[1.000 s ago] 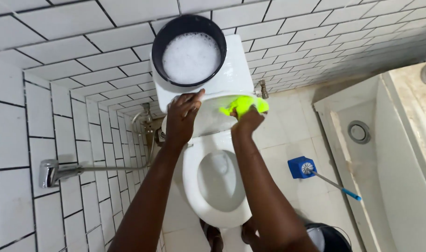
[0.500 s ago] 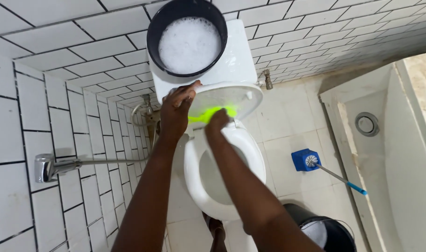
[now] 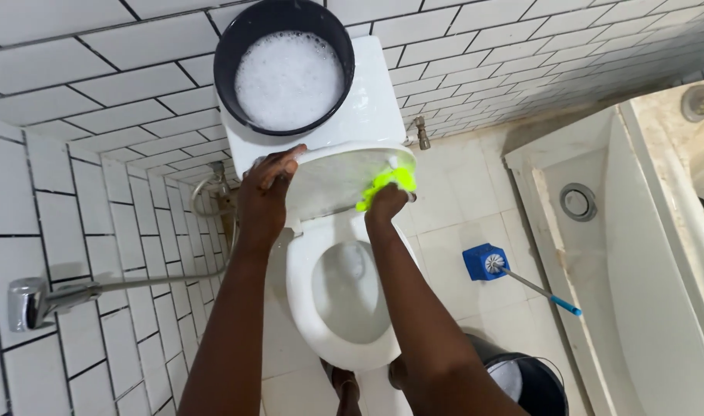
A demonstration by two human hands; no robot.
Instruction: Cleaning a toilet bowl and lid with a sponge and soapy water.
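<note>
While left hand (image 3: pixel 263 192) holds lid (image 3: pixel 332 181), right hand (image 3: pixel 384 204) presses cloth (image 3: pixel 386 185).

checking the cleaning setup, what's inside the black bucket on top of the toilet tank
The black bucket on the toilet tank is filled with white foam nearly to the rim. Whatever liquid or items lie beneath the foam are covered and cannot be seen.

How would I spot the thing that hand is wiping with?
Find the white toilet against the tiled wall, then its raised lid below the tank. At the lid's right edge the right hand presses a cloth, neon yellow-green, the only bright thing there.
</note>
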